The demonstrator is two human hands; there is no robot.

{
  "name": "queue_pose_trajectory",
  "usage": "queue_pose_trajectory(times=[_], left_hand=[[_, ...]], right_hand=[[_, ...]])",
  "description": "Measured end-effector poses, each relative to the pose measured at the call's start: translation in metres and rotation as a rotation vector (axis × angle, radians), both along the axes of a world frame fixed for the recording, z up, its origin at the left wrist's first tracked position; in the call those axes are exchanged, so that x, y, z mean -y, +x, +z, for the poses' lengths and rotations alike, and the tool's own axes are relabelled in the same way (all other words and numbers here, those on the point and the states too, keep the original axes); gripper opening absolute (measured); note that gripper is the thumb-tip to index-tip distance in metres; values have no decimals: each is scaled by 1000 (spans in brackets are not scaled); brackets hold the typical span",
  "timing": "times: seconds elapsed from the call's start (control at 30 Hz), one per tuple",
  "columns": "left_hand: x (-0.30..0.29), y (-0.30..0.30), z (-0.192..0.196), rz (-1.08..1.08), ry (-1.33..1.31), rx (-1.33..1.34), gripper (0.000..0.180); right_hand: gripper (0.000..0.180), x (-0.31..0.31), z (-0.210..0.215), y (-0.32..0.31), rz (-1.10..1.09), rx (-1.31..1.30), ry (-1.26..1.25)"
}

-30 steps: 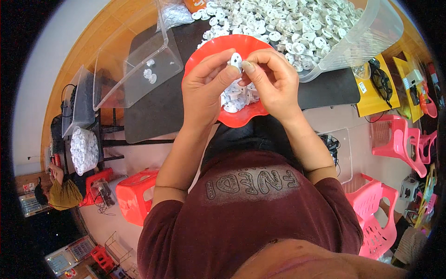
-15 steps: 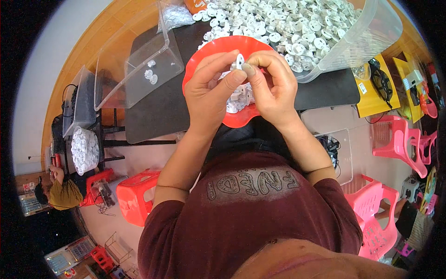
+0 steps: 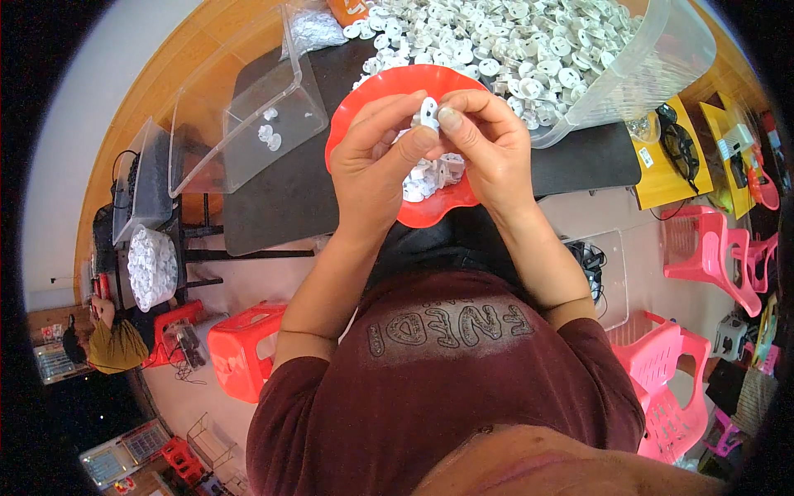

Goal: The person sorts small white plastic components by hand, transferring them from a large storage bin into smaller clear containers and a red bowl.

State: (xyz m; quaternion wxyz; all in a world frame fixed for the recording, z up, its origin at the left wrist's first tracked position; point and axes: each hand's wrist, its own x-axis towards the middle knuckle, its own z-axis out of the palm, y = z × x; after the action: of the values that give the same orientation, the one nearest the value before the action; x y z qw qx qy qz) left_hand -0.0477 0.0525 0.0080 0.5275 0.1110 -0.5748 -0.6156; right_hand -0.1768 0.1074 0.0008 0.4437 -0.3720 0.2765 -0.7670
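Pinching one small white plastic part between both hands, we hold it above the red plate. Left hand and right hand are pressed together, fingertips clamped on the part. More white parts lie in the plate; beyond, a clear tub of them on the dark surface.

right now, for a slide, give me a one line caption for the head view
Both hands, left hand and right hand, pinch a small white plastic part above a red bowl, beside a heap of white parts.
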Motion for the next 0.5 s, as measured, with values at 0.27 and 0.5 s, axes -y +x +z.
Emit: queue_pose_trajectory(times=[0.27,0.5], left_hand=[[40,30,29,391,-291,267,31],[190,123,82,559,-448,964,33]], right_hand=[[13,1,6,-18,-130,-347,137],[14,14,9,-37,-107,-1491,190]])
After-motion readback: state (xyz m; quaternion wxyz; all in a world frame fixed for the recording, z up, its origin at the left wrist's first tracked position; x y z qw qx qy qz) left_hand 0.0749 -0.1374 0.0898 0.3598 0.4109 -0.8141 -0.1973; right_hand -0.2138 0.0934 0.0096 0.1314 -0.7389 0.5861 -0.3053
